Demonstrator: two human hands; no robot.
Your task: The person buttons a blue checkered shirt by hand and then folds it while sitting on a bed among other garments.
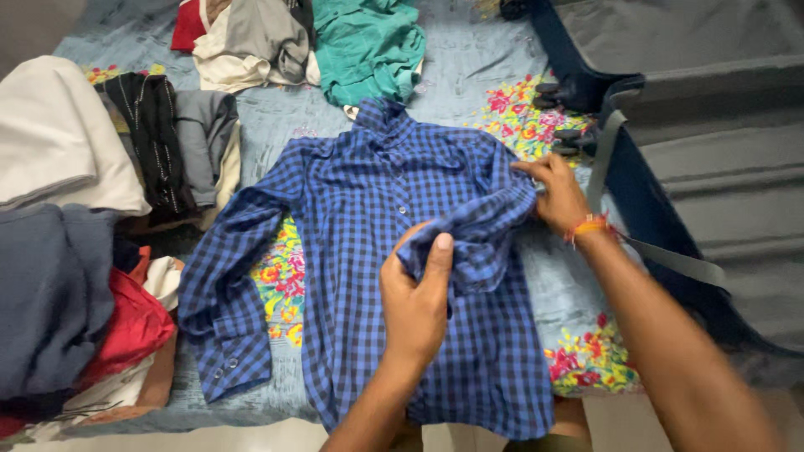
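A blue and black checked shirt lies face up on a bed with a floral sheet, collar pointing away from me. My left hand pinches the cuff end of the shirt's right-side sleeve, folded across the chest. My right hand grips the same sleeve near the shoulder edge; an orange thread band circles that wrist. The other sleeve lies spread out to the left, cuff down near the bed's front edge.
An open dark blue suitcase fills the right side. Piles of clothes lie around: teal, grey and cream garments at the back, white, black, grey-blue and red ones on the left.
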